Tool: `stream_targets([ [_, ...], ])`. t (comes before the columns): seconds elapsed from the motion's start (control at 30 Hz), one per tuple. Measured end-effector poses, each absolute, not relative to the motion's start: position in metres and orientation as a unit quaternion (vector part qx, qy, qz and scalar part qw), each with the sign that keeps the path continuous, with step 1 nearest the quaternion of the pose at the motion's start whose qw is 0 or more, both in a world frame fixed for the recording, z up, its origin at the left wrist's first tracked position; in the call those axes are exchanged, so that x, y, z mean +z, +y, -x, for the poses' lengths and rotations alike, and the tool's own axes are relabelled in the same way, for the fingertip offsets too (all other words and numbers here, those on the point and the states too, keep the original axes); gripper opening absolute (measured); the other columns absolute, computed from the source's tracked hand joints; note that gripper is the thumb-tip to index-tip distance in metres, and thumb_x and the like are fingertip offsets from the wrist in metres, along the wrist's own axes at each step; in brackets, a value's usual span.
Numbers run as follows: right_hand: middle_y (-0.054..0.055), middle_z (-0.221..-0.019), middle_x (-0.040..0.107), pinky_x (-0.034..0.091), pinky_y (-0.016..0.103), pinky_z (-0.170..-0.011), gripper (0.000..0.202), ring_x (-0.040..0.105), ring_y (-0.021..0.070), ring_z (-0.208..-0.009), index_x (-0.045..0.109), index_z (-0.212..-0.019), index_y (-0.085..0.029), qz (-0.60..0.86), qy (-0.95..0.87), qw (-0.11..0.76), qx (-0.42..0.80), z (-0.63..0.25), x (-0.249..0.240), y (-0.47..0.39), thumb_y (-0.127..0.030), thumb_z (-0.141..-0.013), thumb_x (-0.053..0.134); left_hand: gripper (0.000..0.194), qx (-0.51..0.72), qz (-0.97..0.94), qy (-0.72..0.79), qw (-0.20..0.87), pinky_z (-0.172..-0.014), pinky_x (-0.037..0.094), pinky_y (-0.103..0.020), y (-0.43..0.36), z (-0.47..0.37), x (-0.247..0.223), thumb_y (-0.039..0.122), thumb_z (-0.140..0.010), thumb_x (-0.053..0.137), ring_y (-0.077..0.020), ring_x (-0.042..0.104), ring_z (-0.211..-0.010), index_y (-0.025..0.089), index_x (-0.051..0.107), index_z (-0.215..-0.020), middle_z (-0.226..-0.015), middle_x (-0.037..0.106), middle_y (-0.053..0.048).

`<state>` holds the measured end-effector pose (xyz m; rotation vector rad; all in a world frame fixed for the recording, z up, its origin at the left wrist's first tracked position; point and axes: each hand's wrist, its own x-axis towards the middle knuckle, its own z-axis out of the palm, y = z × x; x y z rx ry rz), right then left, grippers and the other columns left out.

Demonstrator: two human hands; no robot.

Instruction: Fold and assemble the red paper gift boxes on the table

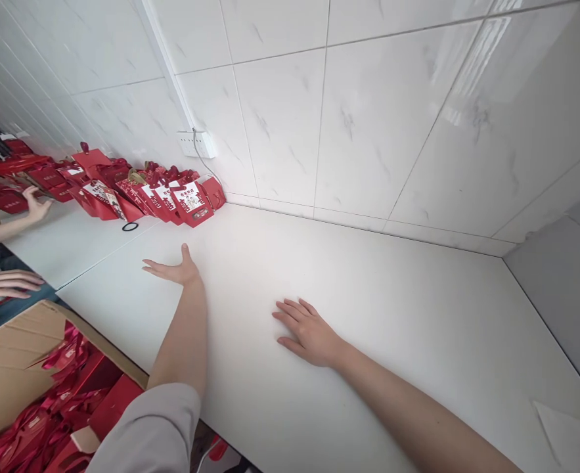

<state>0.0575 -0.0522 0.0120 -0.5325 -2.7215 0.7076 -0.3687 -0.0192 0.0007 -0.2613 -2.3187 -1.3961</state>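
Observation:
My left hand (174, 268) is over the white table (250, 276), its thumb raised and its fingers stretched to the left; it holds nothing. Palm down on the same tabletop lies my right hand (307, 332), fingers spread and nothing under them that I can see. Beyond my left hand, against the wall, stand several red gift boxes (191, 202) with white labels and ribbons. A black ring (130, 226) lies on the table in front of them.
At the lower left an open cardboard box (18, 335) holds many red ribboned packages (107, 404). A co-worker's hands (37, 205) are at the left edge. A wall socket (196, 144) with a grey cable sits above the gift boxes. A tiled wall (358, 131) borders the table.

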Motion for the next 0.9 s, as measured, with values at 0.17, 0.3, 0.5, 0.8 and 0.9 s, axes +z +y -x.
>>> stream_targets([
  [0.17,0.008,-0.158,0.036,0.014,0.048,-0.124,0.053,0.025,0.0236,-0.148,0.042,-0.146,-0.020,0.182,-0.943,0.137,0.243,-0.057,0.011,-0.053,-0.047,-0.101,0.037,0.105,-0.509,0.113,-0.828,0.205,-0.123,0.018,-0.044,-0.016,0.362,-0.002,0.068,-0.085,0.048,-0.0292,0.003,-0.152,0.010,-0.008,-0.152,-0.161,-0.003,-0.023],
  [0.3,0.008,-0.158,0.035,0.014,0.048,-0.124,0.054,0.024,0.0237,-0.149,0.041,-0.147,-0.020,0.182,-0.943,0.136,0.244,-0.057,0.011,-0.052,-0.048,-0.101,0.037,0.102,-0.517,0.106,-0.827,0.193,-0.124,0.015,-0.044,-0.017,0.360,-0.001,0.066,-0.087,0.045,-0.0271,0.000,-0.153,0.009,-0.011,-0.151,-0.161,-0.005,-0.022],
  [0.5,0.008,-0.158,0.036,0.015,0.049,-0.123,0.052,0.026,0.0236,-0.148,0.042,-0.146,-0.020,0.181,-0.942,0.139,0.245,-0.057,0.012,-0.053,-0.047,-0.101,0.037,0.090,-0.590,0.125,-0.790,0.109,-0.119,0.031,-0.042,-0.017,0.342,0.003,0.056,-0.093,0.039,-0.0211,0.025,-0.149,0.010,-0.011,-0.152,-0.158,0.025,-0.023],
  [0.8,0.010,-0.159,0.031,0.012,0.049,-0.123,0.057,0.021,0.0248,-0.150,0.038,-0.149,-0.019,0.187,-0.945,0.129,0.234,-0.055,0.012,-0.057,-0.050,-0.100,0.037,0.039,-0.612,0.160,-0.773,0.055,-0.086,0.058,-0.037,-0.006,0.342,0.000,0.046,-0.091,0.039,-0.0212,0.074,-0.082,0.012,0.057,-0.096,-0.088,0.070,-0.013],
  [0.9,0.010,-0.161,0.025,0.008,0.050,-0.124,0.064,0.015,0.0265,-0.151,0.036,-0.150,-0.020,0.148,-0.953,0.111,0.240,-0.057,0.018,-0.073,-0.057,-0.098,0.038,0.037,-0.604,0.155,-0.777,0.092,-0.097,0.053,-0.037,0.000,0.344,0.001,0.044,-0.089,0.045,-0.0217,0.069,-0.104,0.013,0.053,-0.108,-0.110,0.066,-0.015],
])
